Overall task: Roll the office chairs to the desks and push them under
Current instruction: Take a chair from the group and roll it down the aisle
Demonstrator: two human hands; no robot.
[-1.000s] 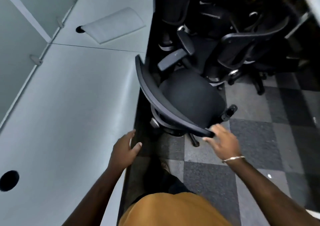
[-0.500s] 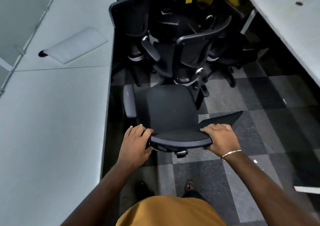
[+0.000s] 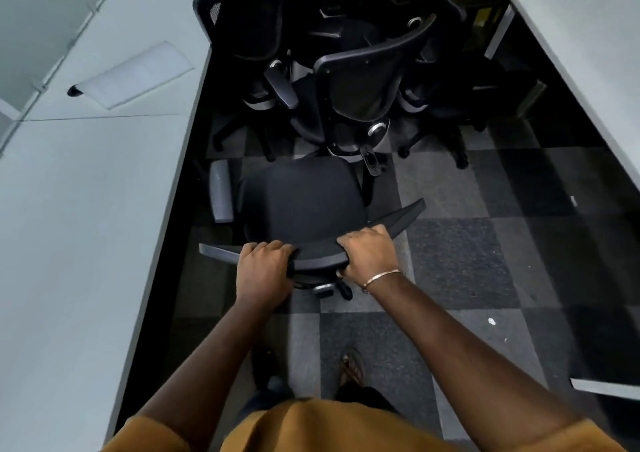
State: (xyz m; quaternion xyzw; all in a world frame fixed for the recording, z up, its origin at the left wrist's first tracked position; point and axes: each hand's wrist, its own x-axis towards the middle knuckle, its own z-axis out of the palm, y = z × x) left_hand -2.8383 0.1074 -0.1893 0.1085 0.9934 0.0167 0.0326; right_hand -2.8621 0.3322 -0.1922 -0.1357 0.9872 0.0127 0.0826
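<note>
Office aisle w/ checkered carpet (image 3: 460,264), a long pale counter (image 3: 86,230) on our left and another counter (image 3: 581,46) at upper right. We've got the chair (image 3: 301,202) in the aisle just beside the left counter, seat facing away from us, backrest top edge toward us. Our left hand (image 3: 265,271) and right hand (image 3: 369,254) each wrap that top edge, so both grips are closed on the chair. More chairs (image 3: 360,88) sit bunched ahead, close to the seat front. We judge we're mid-roll, chair not yet tucked in. Next, prob. swing it so the seat faces the left counter, then push under; the armrest (image 3: 220,195) looks near the counter edge, so it may need clearance, and we shouldn't bump the bunch ahead.
</note>
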